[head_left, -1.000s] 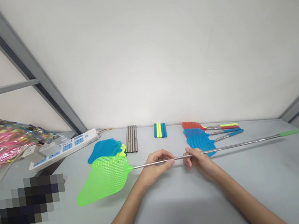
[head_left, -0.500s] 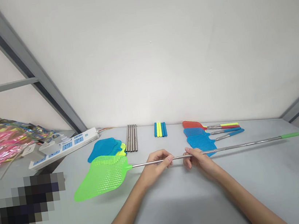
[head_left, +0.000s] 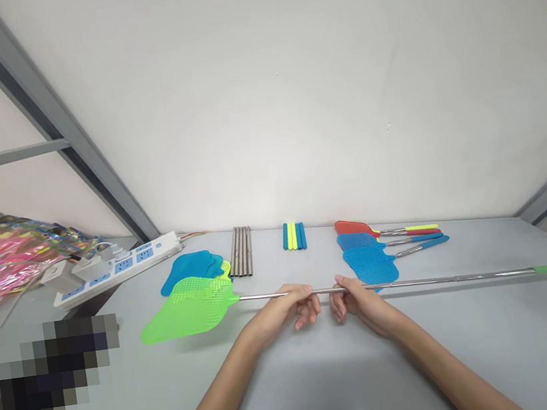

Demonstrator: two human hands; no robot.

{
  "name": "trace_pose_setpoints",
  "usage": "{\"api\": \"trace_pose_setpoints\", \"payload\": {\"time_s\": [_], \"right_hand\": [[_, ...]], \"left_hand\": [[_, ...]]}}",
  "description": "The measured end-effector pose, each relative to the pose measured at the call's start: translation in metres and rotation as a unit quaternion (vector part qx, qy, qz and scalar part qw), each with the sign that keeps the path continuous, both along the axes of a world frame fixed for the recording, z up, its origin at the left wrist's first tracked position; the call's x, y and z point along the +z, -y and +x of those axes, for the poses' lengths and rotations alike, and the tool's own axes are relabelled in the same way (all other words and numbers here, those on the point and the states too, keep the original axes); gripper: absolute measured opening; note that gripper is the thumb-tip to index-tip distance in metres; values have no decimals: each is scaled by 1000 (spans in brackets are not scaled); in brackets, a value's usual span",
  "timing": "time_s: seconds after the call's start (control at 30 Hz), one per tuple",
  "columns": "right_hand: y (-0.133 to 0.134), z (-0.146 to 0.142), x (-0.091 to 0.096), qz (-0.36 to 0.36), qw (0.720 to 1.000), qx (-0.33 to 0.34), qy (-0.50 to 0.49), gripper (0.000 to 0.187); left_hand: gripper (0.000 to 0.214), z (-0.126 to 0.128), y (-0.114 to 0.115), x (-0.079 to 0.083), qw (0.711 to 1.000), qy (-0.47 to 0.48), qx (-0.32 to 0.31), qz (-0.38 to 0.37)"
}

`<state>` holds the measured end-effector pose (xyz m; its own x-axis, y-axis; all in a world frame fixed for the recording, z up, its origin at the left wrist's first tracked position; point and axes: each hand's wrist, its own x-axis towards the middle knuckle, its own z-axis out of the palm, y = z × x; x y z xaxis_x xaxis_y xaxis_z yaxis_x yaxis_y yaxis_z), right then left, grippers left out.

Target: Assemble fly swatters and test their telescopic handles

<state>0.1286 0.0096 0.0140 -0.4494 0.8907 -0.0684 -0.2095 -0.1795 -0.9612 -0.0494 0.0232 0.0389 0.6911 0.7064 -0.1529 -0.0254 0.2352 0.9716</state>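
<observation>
A green fly swatter (head_left: 191,308) with a long, drawn-out metal shaft lies across both my hands, its perforated head to the left and its green grip far to the right. My left hand (head_left: 287,307) pinches the shaft left of the middle, with the lower fingers curled loosely beneath. A short way to the right, my right hand (head_left: 359,298) also grips the shaft between thumb and fingers. Behind the right hand lie blue swatters (head_left: 371,265) and a red swatter (head_left: 352,227) with retracted shafts. Loose blue swatter heads (head_left: 189,270) sit partly behind the green head.
Several metal rods (head_left: 241,253) and several blue and yellow grip sleeves (head_left: 293,236) lie along the wall. A white power strip (head_left: 120,269) with plugs stands at left, beside a heap of colourful plastic packets (head_left: 9,263). The grey table (head_left: 473,340) extends to the right.
The shaft's green grip end has moved farther right and lower, and the green head has risen slightly. My left hand has rolled, with its lower fingers now showing under the shaft.
</observation>
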Motion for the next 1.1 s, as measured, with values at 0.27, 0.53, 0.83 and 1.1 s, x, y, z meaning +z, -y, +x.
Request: {"api": "trace_pose_setpoints", "payload": {"time_s": [0.27,0.53,0.83,1.1], "right_hand": [[0,-3,-2,-7,1000,10,-21,51],[1,-6,-9,-11,999,20,-37,54],[6,-16,-10,-22,998,45,-43,54],[15,-28,-15,22,1000,3,-2,53]], "left_hand": [[47,-1,3,0,991,14,-90,-93],[47,0,3,-3,987,18,-112,-114],[47,4,7,-3,982,21,-144,-120],[51,4,3,-9,974,12,-154,-165]]}}
